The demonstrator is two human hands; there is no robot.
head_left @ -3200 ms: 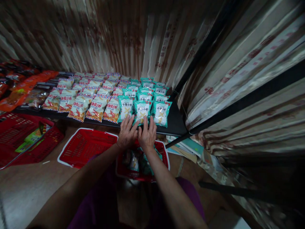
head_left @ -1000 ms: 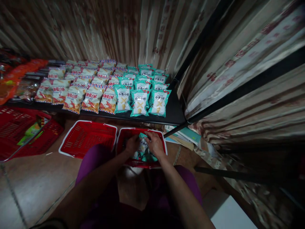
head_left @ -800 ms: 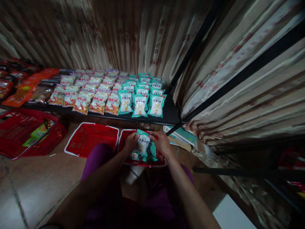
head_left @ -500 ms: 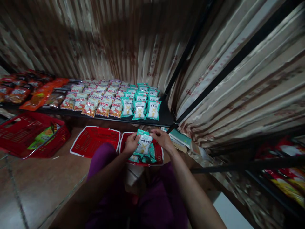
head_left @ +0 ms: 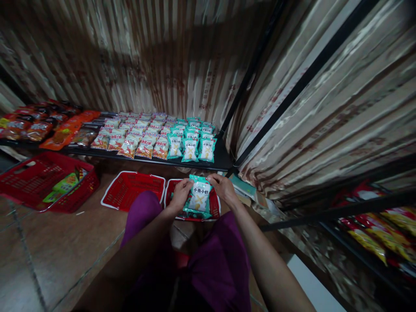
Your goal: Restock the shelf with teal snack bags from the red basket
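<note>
Between my hands hangs a teal-and-white snack bag (head_left: pixel 199 198), upright, its printed front towards me. My left hand (head_left: pixel 180 193) pinches its upper left corner, and my right hand (head_left: pixel 223 189) pinches the upper right corner. Right below and behind it is a red basket (head_left: pixel 216 205) with a white rim, holding more teal bags partly hidden by the held one. Ahead, on a low black shelf (head_left: pixel 223 157), rows of matching teal snack bags (head_left: pixel 190 149) lie beside rows of white-and-orange snack bags (head_left: pixel 144 145).
A red basket (head_left: pixel 133 190) lies left of my knee. Farther left, another red basket (head_left: pixel 74 195) contains green packets (head_left: pixel 65 183). Orange packages (head_left: pixel 69 129) fill the shelf's left part. Black frame bars (head_left: pixel 276 117) and a curtain stand right; red-and-yellow packets (head_left: pixel 367 238) lie on a right-hand shelf.
The held snack bag has turned more upright and flatter towards me, with both hands still at its top corners. The view has shifted slightly.
</note>
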